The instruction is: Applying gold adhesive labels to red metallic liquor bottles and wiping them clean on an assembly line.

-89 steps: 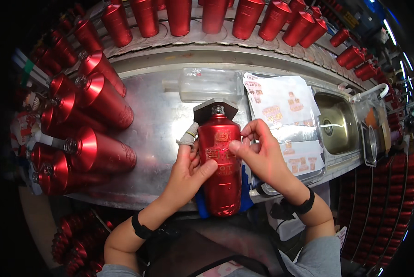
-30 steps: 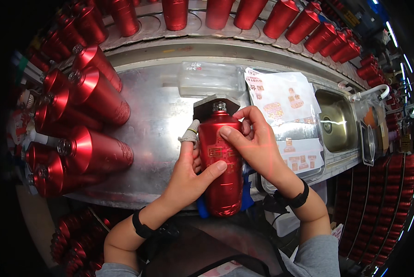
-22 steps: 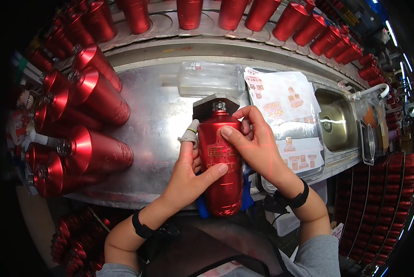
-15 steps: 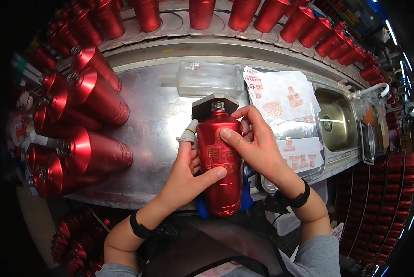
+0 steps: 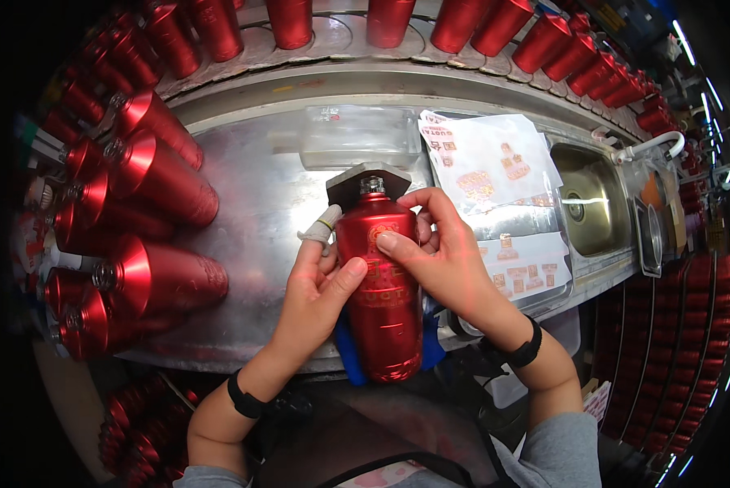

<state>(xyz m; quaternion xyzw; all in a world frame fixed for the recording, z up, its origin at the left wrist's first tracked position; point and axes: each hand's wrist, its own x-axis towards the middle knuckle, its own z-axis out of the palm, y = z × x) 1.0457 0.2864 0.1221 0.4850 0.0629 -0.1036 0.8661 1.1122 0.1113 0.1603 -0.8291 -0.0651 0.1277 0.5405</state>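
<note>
A glossy red bottle (image 5: 387,325) with gold lettering leans neck-away in front of me, held between both hands. My left hand (image 5: 316,285) is closed on its left side, thumb pressed on the front; a whitish cover wraps the index fingertip. My right hand (image 5: 442,248) grips the right side, its thumb on the gold emblem near the shoulder. The far fingers of both hands are partly hidden. Behind the bottle's neck stands a dark angular support (image 5: 353,180). Under the bottle lies a blue cloth (image 5: 351,355).
Several red bottles (image 5: 165,276) lie at the left. A clear plastic tray (image 5: 357,137) sits beyond the support. Sticker sheets (image 5: 495,163) lie to the right, beside a metal sink (image 5: 597,207) with a white faucet (image 5: 666,146). A conveyor (image 5: 348,37) carries bottles along the back.
My left thumb has slid up the bottle's front, from below the lettering to its left edge. My right thumb remains near the emblem. The conveyor bottles have shifted right.
</note>
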